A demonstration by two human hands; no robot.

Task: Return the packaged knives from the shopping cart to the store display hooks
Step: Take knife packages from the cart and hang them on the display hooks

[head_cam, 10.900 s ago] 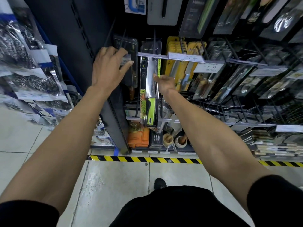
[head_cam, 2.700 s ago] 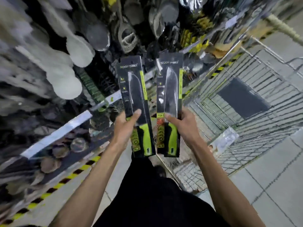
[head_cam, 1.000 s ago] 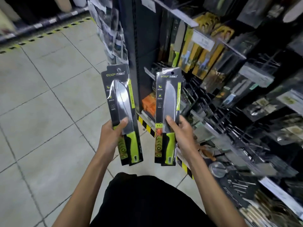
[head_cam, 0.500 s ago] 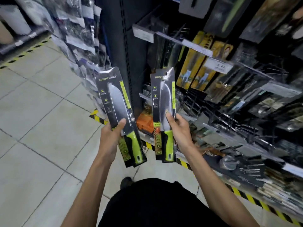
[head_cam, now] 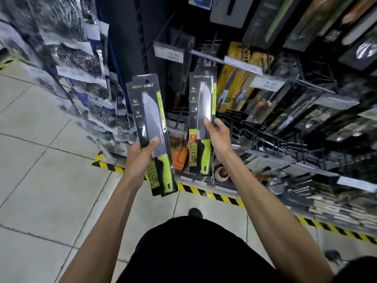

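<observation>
Two packaged knives are in the air in front of the display, one in each grip. The left grip [head_cam: 140,158] is clenched around the lower half of the left knife pack [head_cam: 150,111], thumb across the clear blister. The right grip [head_cam: 219,135] pinches the right knife pack [head_cam: 201,94] at mid-height, thumb on the front. Both packs stand roughly upright, the left one tilted a little. Neither touches the display hooks [head_cam: 211,40]. The right pack's top sits just below the price-tag rail [head_cam: 240,66], and the left pack is farther out, over the tiled floor [head_cam: 40,160].

The likeliest trouble is a missed hook. The hang hole [head_cam: 146,80] at the left pack's top is small, and a pack held low down may wobble at its top edge, so the wire tip could strike card instead of hole and bend or tear it. The right pack's hole cannot be made out.

With both grips full, neither is free to steady a hook or part the packs already hanging, so the yellow packs [head_cam: 236,78] alongside could be nudged off. A one-handed pinch on slick plastic could also slip and drop a knife to the floor. Hanging a pack behind the wrong price tag is a further risk.
</observation>
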